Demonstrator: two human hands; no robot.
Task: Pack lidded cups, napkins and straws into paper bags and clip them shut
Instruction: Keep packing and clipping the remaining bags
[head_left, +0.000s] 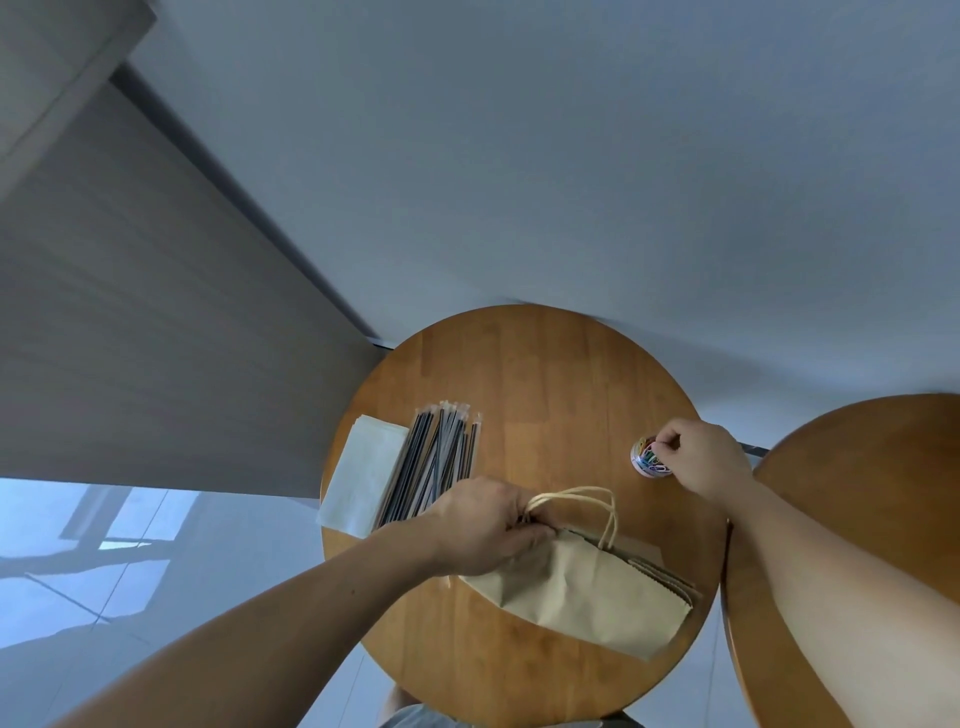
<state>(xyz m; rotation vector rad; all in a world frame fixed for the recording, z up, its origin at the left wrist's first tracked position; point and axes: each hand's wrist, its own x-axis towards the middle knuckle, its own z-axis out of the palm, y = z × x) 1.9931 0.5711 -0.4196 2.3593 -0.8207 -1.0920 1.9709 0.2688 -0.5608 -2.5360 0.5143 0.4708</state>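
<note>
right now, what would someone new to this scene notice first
The brown paper bag lying on its side at the near part of the round wooden table draws the eye first, with the left hand gripping its top by the handles. The right hand has its fingertips at a small tub of coloured clips near the table's right edge. At the left lie wrapped straws beside a stack of napkins.

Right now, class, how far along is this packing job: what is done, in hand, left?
Done, apparently: the paper bag lies bulging on the table; its contents are hidden. In hand: the left hand grips its gathered top while the right hand reaches into the clip pot. Left: no clip is on the bag yet; napkins and straws remain for more bags.
</note>
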